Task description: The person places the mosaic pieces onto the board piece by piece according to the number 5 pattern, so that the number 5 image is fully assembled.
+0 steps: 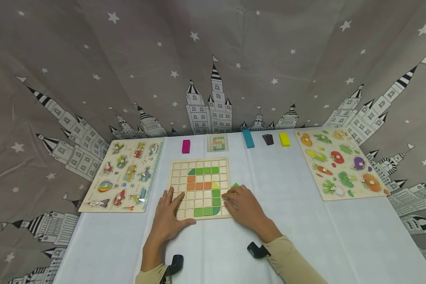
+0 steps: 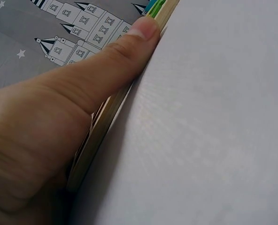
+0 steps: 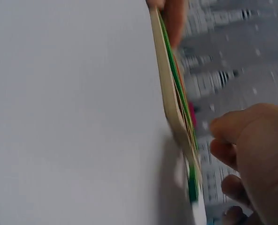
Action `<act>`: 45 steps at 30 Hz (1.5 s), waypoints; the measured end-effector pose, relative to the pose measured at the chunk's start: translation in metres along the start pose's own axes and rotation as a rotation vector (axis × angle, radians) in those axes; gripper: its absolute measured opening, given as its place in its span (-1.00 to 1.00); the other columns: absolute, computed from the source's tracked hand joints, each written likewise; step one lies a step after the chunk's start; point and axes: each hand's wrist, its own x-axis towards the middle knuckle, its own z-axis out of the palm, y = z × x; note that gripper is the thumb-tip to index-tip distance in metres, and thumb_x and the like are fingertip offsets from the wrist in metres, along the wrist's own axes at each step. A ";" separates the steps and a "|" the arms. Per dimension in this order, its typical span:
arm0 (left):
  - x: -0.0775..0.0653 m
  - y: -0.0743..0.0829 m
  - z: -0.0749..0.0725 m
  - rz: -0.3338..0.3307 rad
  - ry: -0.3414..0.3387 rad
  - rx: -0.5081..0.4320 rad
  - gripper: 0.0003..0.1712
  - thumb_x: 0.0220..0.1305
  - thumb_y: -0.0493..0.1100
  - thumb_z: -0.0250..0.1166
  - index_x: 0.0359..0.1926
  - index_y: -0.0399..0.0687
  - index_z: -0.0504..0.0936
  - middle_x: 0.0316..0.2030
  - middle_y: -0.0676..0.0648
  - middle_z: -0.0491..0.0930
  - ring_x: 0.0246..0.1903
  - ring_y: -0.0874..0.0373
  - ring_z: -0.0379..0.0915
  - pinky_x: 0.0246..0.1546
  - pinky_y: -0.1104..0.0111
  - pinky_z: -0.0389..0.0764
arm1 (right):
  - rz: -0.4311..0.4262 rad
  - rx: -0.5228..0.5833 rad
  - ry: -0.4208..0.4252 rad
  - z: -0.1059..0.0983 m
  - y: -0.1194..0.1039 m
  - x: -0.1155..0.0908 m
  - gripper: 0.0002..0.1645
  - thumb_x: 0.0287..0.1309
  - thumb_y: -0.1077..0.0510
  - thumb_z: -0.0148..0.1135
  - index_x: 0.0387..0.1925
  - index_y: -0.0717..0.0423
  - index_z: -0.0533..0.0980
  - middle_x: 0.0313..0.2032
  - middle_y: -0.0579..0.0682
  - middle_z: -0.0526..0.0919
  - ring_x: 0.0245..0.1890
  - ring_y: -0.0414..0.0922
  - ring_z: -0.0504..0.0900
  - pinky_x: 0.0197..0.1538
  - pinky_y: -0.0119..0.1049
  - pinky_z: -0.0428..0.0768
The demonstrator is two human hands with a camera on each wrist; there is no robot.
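A wooden grid board lies on the white-covered table, with green and orange tiles and a yellow rounded tile set in its squares. My left hand rests over the board's front left corner, fingers spread and fairly straight. Its thumb lies along the front edge in the left wrist view. At the board's right side hovers my right hand, its fingers loosely bent over the edge. Nothing shows between those fingers in the right wrist view. A loose green tile lies just beyond them, partly hidden by the hand.
Behind the board stands a small pattern card. Near it are a magenta block, a blue block, a dark block and a yellow block. A vehicle puzzle lies left, a vegetable puzzle right.
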 end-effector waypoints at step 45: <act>0.001 -0.001 -0.004 0.001 -0.015 -0.006 0.28 -0.19 0.34 0.63 0.52 -0.04 0.32 0.62 -0.29 -0.12 0.61 -0.32 -0.33 0.60 -0.19 -0.18 | 0.267 0.059 -0.147 -0.024 0.044 -0.021 -0.55 0.15 -0.04 0.51 0.08 -0.13 0.65 -0.06 -0.17 0.63 0.00 -0.17 0.64 0.13 -0.15 0.67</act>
